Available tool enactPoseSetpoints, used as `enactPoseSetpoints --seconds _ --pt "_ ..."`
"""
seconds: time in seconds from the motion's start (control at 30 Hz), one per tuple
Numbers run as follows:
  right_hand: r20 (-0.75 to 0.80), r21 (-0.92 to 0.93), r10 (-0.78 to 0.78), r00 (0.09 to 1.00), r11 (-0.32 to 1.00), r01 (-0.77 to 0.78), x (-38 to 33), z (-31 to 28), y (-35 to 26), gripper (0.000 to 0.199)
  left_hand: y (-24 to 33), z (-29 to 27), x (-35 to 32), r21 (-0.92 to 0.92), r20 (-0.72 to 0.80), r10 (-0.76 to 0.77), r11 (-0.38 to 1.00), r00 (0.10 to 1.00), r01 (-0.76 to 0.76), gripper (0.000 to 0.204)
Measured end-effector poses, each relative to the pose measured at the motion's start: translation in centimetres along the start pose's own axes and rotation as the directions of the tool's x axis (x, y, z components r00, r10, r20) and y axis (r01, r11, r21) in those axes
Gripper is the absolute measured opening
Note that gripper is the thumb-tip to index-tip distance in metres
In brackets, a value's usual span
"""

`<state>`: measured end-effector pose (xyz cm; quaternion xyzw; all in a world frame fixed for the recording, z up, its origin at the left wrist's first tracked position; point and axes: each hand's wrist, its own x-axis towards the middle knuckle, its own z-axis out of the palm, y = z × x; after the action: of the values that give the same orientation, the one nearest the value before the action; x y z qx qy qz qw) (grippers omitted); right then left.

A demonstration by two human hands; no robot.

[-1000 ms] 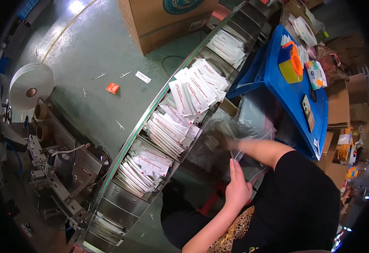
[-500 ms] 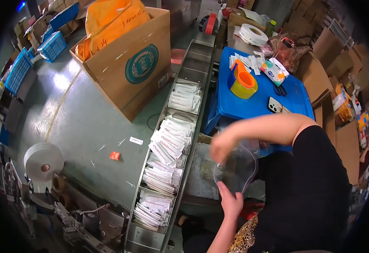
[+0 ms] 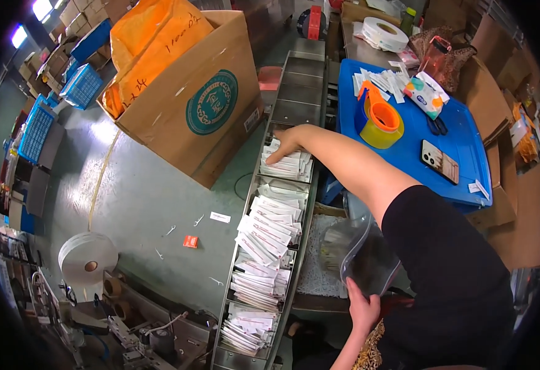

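My left hand [image 3: 363,308] grips the edge of a clear zip bag [image 3: 378,268], thumb uppermost. The bag hangs with its mouth spread; blurry contents show through its left side. My right arm stretches across to a metal channel split into compartments. There my right hand [image 3: 287,145] lies on slim white paper packets [image 3: 291,165] in the farthest filled compartment, thumb and fingers apart over the pile. Nearer compartments hold more white packets [image 3: 263,234], stacked in slanting heaps. My right fingertips are partly hidden at the compartment's far side.
Right of the channel, a blue lid [image 3: 405,166] bears an orange and yellow tape dispenser [image 3: 382,126], a phone [image 3: 439,161], scissors [image 3: 436,126] and a tissue pack [image 3: 426,95]. A large carton [image 3: 177,135] stands left. White rolls [image 3: 89,259] and machinery [image 3: 159,339] occupy the lower left.
My right hand has moved from above the bag's mouth to the packets in the far compartment. My left hand still holds the bag. The whole view has shifted somewhat.
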<state>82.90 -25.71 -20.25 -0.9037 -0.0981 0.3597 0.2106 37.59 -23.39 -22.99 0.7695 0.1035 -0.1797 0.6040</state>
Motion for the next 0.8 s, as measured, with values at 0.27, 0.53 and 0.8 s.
enactPoseSetpoints --seconds 0.27,0.53,0.8 --pt "0.014 0.016 -0.239 0.971 0.971 0.239 -1.8 2.6 -0.7 0.129 0.1 -0.2 -0.3 -0.046 0.032 -0.022 0.999 0.999 0.024 0.078" --pt "-0.067 0.072 -0.360 0.931 0.929 0.364 -2.2 2.7 0.7 0.109 1.0 -0.8 -0.1 0.009 -0.020 0.024 1.000 1.000 -0.024 0.077" --pt "-0.206 -0.163 -0.278 0.938 0.955 0.247 -2.7 1.4 -0.6 0.093 1.0 -1.5 0.5 -0.002 -0.087 0.035 0.999 0.996 -0.035 0.075"
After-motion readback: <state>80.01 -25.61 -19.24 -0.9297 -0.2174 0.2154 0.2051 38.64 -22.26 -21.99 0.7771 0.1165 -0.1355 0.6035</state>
